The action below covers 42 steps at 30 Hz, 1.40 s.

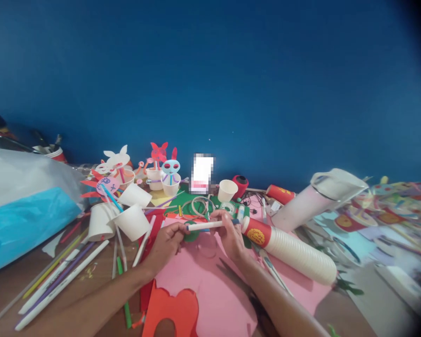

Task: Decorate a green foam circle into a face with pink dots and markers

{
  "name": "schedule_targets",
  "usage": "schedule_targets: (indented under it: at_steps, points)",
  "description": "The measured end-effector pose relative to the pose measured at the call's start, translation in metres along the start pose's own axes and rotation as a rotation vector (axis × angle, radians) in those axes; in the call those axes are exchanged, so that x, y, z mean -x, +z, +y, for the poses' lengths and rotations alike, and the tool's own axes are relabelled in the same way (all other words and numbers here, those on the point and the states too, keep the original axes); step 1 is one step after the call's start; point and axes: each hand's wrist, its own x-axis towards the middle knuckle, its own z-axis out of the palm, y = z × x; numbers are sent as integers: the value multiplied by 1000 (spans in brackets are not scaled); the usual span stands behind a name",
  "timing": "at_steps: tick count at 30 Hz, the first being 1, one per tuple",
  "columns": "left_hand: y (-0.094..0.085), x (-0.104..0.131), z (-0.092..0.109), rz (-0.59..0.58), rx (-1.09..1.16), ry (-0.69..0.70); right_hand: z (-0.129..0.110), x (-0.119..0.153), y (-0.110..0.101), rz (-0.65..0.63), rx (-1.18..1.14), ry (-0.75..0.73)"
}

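A white marker pen (pixel 206 226) with dark ends is held level between my two hands above the pink paper (pixel 210 281). My left hand (pixel 169 242) pinches its left end, and the fingers of my right hand (pixel 230 234) close round the right end. Beneath my right forearm lies a pair of scissors (pixel 233 276), blades pointing away from me, its handles partly hidden. Nearer to me, a cut piece of orange-red paper (pixel 175 306) rests on the pink sheet. Just right of my right hand, a long stack of paper cups (pixel 294 250) lies on its side.
Several paper-cup figures (pixel 171 182) stand at the back left. White cups (pixel 135 222), more markers (pixel 65 283) and a green straw (pixel 123 295) lie left. A blue-and-white plastic bag (pixel 31 215) borders the far left. A white jug-like container (pixel 315 199) leans at right, before the blue wall (pixel 210 84).
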Motion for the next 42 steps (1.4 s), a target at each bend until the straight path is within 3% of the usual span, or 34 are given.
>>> schedule_targets:
  at_steps: [3,8,25,38,42]
  points:
    - [-1,-1,-2,-29,1,-23,-1,-1,3,77,-226,97]
    - [-1,1,2,-46,-13,-29,-4,1,2,59,-281,215]
    - [-3,4,12,-117,3,-21,-1,-2,3,-27,-359,196]
    - [0,5,11,-128,-194,93,-7,-2,7,-111,-394,147]
    - [0,6,9,-119,-102,73,-9,-4,2,-95,-367,116]
